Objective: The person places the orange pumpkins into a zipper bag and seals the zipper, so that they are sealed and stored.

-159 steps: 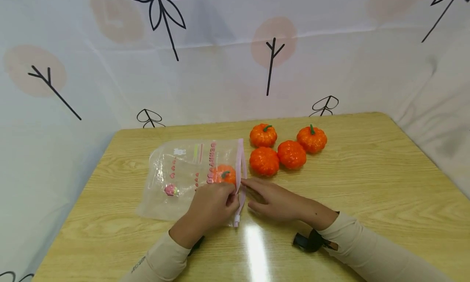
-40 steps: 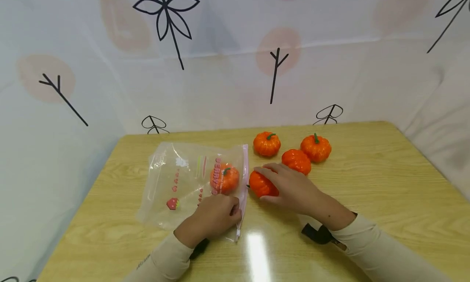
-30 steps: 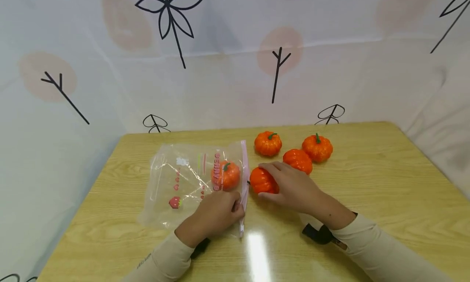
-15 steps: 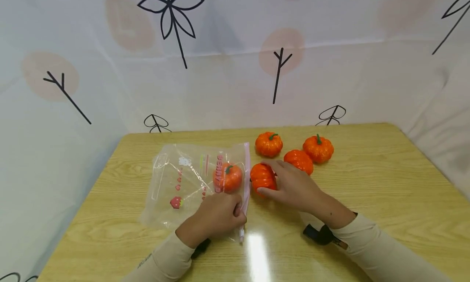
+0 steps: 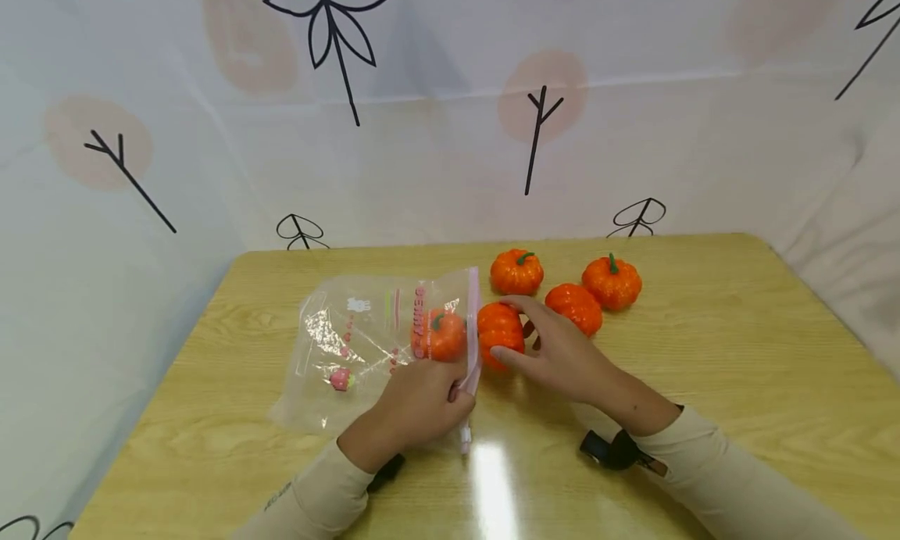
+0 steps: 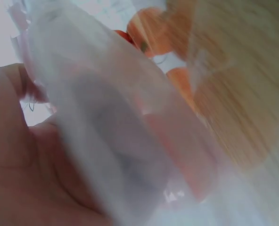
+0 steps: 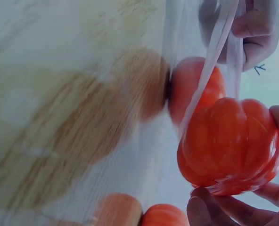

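Being gripped by the right hand [image 5: 562, 356], the held pumpkin [image 5: 501, 337] is being positioned right at the mouth of the bag [image 5: 316, 403], just beside its pink strip [image 5: 473, 294]. The far side of this pumpkin is being spanned by the fingers and the near side is being pressed by the thumb; whether any of it is being enclosed by the mouth cannot be told.

The strip is being pinched near its slider [image 5: 465, 437] by the left hand [image 5: 422, 403], whose fingers are being curled in around the plastic. The two edges of the mouth are being held apart, as is being shown in the right wrist view. In the left wrist view, the plastic across the palm is being blurred.

Inside the bag, near the mouth, the bagged pumpkin [image 5: 441, 337] is being covered by clear plastic, and its green stem is being seen through it. Hearts and a strawberry print [image 5: 341, 379] are being displayed on the bag, which is being supported flat by the table [image 5: 703, 407].

Beyond the right hand, the middle pumpkin [image 5: 576, 307] is being partly overlapped in view by the right pumpkin [image 5: 613, 284], while the back pumpkin [image 5: 516, 273] is being set apart to their left. The scene is being backed by a printed cloth [image 5: 436, 165].
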Demonstrator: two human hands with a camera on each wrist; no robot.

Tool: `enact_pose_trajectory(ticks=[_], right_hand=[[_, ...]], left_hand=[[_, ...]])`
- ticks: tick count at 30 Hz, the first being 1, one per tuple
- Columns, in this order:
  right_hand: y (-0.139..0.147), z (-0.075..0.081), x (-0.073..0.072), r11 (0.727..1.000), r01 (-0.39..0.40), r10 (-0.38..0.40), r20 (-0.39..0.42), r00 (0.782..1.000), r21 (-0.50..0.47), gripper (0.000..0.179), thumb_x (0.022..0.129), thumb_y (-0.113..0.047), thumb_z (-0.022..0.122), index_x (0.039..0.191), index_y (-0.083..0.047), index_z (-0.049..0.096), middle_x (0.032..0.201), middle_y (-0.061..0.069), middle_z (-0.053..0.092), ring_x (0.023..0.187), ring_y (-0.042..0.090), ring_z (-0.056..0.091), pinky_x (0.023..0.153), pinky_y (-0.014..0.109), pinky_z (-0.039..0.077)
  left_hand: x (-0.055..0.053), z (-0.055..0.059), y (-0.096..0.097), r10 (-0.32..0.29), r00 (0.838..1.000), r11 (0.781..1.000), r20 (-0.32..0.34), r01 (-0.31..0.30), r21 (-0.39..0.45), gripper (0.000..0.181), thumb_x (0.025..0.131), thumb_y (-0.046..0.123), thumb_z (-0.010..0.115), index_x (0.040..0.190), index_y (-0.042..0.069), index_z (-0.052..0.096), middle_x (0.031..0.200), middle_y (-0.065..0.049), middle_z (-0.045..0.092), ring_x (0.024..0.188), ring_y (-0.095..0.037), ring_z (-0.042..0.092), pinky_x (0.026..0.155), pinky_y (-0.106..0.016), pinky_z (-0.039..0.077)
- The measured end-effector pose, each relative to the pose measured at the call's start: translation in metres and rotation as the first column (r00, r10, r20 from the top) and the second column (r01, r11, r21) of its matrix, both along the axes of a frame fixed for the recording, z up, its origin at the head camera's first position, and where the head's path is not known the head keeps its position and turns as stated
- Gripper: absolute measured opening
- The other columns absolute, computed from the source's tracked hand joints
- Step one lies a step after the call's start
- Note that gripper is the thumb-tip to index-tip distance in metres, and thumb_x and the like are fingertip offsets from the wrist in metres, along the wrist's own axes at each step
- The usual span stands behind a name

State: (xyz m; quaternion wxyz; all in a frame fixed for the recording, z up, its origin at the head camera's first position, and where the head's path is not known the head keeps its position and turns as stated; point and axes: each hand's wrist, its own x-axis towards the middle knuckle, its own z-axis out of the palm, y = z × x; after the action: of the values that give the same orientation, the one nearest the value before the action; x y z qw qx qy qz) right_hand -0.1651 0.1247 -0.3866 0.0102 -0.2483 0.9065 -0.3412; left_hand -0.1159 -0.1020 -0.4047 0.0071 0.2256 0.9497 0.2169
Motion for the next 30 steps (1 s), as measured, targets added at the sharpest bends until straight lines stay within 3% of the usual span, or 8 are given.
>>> enact_pose_trajectory(ticks=[12,19,30], right_hand=[[-0.0033,0.0003,0.0011,0.994,-0.025,0.037,0.111,0.993,-0.103,0.066,0.090,-0.039,0.071,0.145,-0.019,0.041,0.139,0.008,0.055,0.096,0.019,0.065,0.078,0.030,0.055],[-0.0049,-0.0023,0.0016,0.986,-0.034,0.067,0.197,0.978,-0.165,0.062,0.091,-0.034,0.070,0.143,-0.019,0.038,0.142,0.019,0.051,0.107,0.027,0.065,0.084,0.033,0.057],[-0.0058,-0.0076,0.0022,0.964,-0.051,0.121,0.257,0.959,-0.261,0.062,0.090,-0.026,0.072,0.137,-0.012,0.035,0.144,0.022,0.046,0.115,0.032,0.062,0.090,0.041,0.057]], left_hand=[[-0.0005,0.0019,0.0001,-0.033,0.998,0.999,-0.053,0.034,0.011,0.028,0.078,0.023,0.056,0.061,0.022,0.035,0.054,0.014,0.028,0.050,-0.001,0.026,0.048,-0.020,0.021],[0.0008,0.0016,-0.0001,-0.048,0.996,0.999,-0.072,0.049,0.013,0.027,0.077,0.023,0.055,0.061,0.022,0.034,0.054,0.014,0.026,0.050,-0.001,0.025,0.049,-0.020,0.021],[0.0009,0.0032,-0.0007,-0.070,0.994,0.997,-0.085,0.071,0.002,0.025,0.076,0.022,0.055,0.061,0.021,0.035,0.055,0.013,0.027,0.050,-0.002,0.027,0.048,-0.021,0.020]])
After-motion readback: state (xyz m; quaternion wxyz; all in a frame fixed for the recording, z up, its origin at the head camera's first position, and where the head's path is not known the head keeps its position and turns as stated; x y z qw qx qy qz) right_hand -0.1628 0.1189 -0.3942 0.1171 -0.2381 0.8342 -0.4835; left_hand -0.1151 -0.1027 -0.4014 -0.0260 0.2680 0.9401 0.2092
